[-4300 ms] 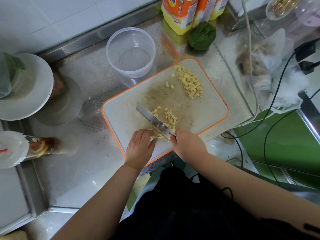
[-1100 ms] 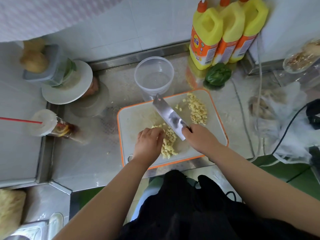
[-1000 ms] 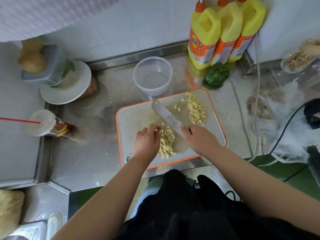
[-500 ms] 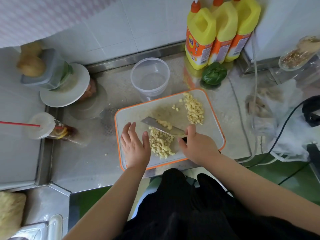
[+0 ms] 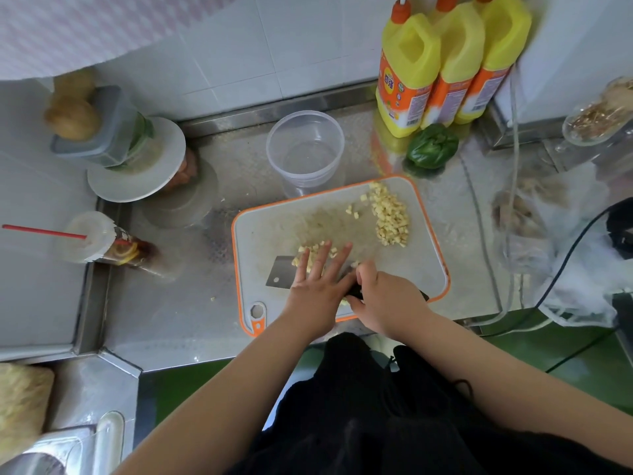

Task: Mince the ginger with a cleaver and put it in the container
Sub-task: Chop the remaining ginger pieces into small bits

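Observation:
A grey cutting board (image 5: 424,265) with an orange rim lies on the steel counter. A pile of diced ginger (image 5: 390,217) sits at its far right. The cleaver (image 5: 279,275) lies flat on the board with more ginger bits (image 5: 310,250) on and around the blade. My left hand (image 5: 317,286) is spread flat, fingers apart, pressing on top of the blade. My right hand (image 5: 383,299) grips the dark handle, mostly hidden under it. An empty clear round container (image 5: 305,149) stands just behind the board.
Three yellow bottles (image 5: 442,60) stand at the back wall, with a green pepper (image 5: 431,149) in front of them. A covered white plate (image 5: 137,169) and an iced drink with a red straw (image 5: 99,241) are on the left. Plastic bags and cables (image 5: 548,234) lie at the right.
The cleaver has gone from upright cutting to lying flat with ginger on it. My left hand moved from beside the ginger pile onto the blade, fingers spread.

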